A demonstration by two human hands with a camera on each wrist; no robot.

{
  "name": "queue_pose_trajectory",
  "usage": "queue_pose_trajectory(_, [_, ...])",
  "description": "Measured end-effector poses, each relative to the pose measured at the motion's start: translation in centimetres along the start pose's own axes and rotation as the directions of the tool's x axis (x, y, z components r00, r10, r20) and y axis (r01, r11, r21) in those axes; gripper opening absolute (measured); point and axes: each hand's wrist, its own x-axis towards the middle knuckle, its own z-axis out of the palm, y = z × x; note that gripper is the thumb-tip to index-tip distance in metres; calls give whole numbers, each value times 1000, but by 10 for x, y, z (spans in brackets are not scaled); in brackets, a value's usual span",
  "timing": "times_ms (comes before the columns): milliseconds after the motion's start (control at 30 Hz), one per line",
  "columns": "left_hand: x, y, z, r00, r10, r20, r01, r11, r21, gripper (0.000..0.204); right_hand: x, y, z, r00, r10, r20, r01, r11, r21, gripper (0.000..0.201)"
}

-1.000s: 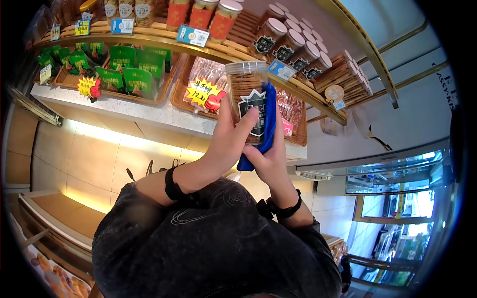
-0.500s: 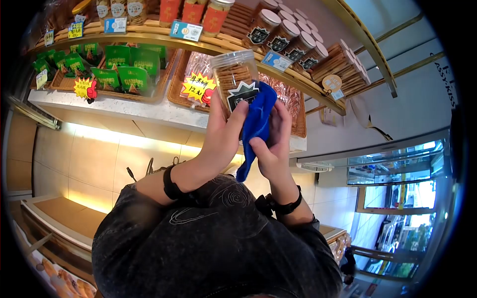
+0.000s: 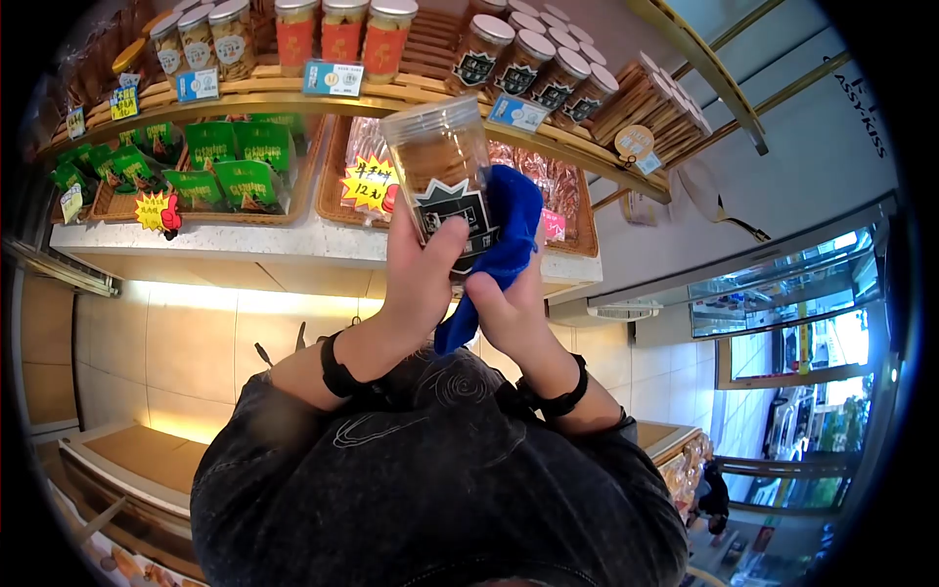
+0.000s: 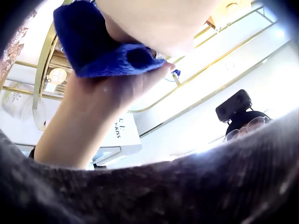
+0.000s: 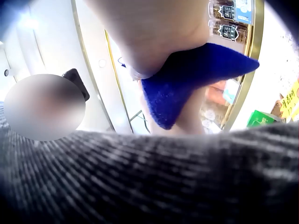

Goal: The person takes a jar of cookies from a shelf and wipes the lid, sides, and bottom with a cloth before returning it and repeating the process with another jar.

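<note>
A clear jar of round biscuits [image 3: 435, 157] with a dark jagged-edged label is held up in front of the shelves, its lid end tilted away and to the left. My left hand [image 3: 421, 274] grips the jar's left side, thumb across the label. Against the jar's right side, my right hand [image 3: 514, 303] holds a blue cloth [image 3: 511, 220], which hangs down between the two hands. The left wrist view shows the cloth [image 4: 93, 42] bunched over a hand; in the right wrist view the cloth [image 5: 187, 79] spreads below a hand. The right fingers are mostly hidden behind the cloth.
Rows of similar jars [image 3: 533, 59] and red-labelled jars [image 3: 340, 39] stand on the upper shelf [image 3: 264, 90]. Below are green packets [image 3: 215, 161] and a basket [image 3: 587, 210] of wrapped goods on a white counter [image 3: 225, 238]. A glass case [image 3: 782, 284] is at the right.
The jar and both hands have shifted left, and the jar leans further left. The blue cloth has bunched and spread more over the jar's right side. The shelf goods appear further left in view.
</note>
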Motion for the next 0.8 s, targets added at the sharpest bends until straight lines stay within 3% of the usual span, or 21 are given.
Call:
queue_pose_trajectory(67, [4, -1, -3, 999, 32, 40, -31, 999, -12, 52, 2, -5, -1, 989, 142, 35, -144, 987, 73, 75])
queue_pose_trajectory(167, [5, 3, -6, 994, 35, 105, -53, 982, 179, 57, 4, -14, 5, 988, 123, -88, -103, 973, 209, 67])
queue_pose_trajectory(333, [5, 5, -10, 977, -122, 177, 112, 991, 66, 60, 17, -15, -4, 972, 47, -229, 2, 978, 208, 62])
queue_pose_trajectory(433, [3, 5, -10, 892, -329, 311, 341, 940, 15, 61, 25, 5, -25, 922, -177, -344, 163, 984, -70, 71])
queue_pose_trajectory(467, [5, 6, -8, 890, -333, 313, 345, 938, 15, 61, 22, 1, -29, 901, -124, -415, 121, 992, -35, 78])
queue_pose_trajectory(533, [10, 9, 0, 853, -354, 383, 445, 877, -181, 60, 26, -6, -33, 854, -262, -450, 216, 964, -153, 78])
queue_pose_trajectory(567, [12, 6, 0, 846, -328, 421, 435, 881, -188, 58, 30, -6, -38, 852, -263, -453, 216, 964, -154, 78])
queue_pose_trajectory(600, [12, 6, 1, 843, -331, 424, 438, 879, -185, 58, 34, -6, -44, 796, -400, -455, 332, 916, -225, 74])
queue_pose_trajectory(633, [13, 7, 3, 822, -380, 424, 489, 853, -183, 57, 36, -6, -49, 723, -529, -445, 438, 849, -296, 70])
queue_pose_trajectory(667, [13, 7, 4, 799, -429, 422, 538, 823, -182, 57, 36, -9, -52, 722, -528, -447, 437, 849, -298, 70])
queue_pose_trajectory(733, [15, 3, 2, 781, -448, 436, 549, 825, -136, 57, 35, -18, -57, 718, -578, -387, 355, 783, -511, 61])
queue_pose_trajectory(767, [16, 2, 3, 765, -457, 453, 575, 802, -161, 58, 38, -21, -68, 687, -686, -239, 354, 603, -714, 51])
queue_pose_trajectory(800, [16, 2, 3, 750, -466, 470, 600, 778, -185, 59, 38, -27, -71, 688, -684, -244, 350, 607, -713, 51])
